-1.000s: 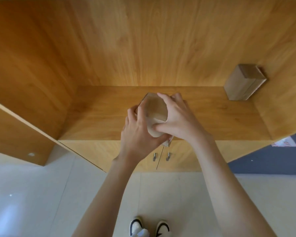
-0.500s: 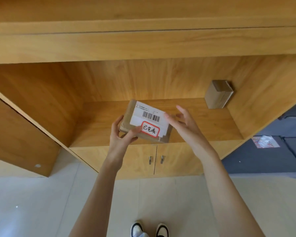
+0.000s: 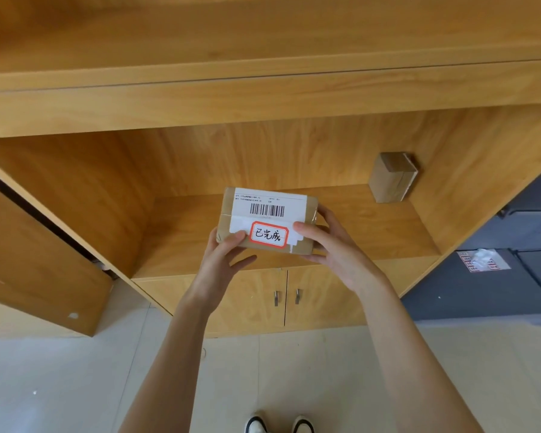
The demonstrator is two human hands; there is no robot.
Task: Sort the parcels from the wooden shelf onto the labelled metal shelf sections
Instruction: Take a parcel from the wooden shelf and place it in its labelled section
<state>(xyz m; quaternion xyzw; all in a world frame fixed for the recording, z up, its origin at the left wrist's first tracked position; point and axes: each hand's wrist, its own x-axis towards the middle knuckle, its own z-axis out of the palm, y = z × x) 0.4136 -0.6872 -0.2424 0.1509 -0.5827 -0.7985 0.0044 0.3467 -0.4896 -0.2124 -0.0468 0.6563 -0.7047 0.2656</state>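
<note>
A small cardboard parcel [image 3: 267, 210] with a white barcode label and a red-framed handwritten sticker is held up in front of the wooden shelf [image 3: 372, 226]. My left hand [image 3: 222, 260] grips its lower left corner, thumb on the label. My right hand [image 3: 331, 245] grips its right end, thumb on top and fingers round the side. A second cardboard parcel [image 3: 391, 178] stands in the shelf's back right corner. The metal shelf is out of view.
Below the shelf are two cabinet doors with metal handles [image 3: 286, 296]. An open wooden door [image 3: 35, 254] juts out on the left. A dark grey surface [image 3: 494, 276] with a red-and-white sign lies to the right. My shoes [image 3: 278, 425] stand on pale floor tiles.
The parcel came off the shelf board, was turned label-up and squared to the view. My right hand, open beside it half a second ago, now grips its right end. The view pulled back.
</note>
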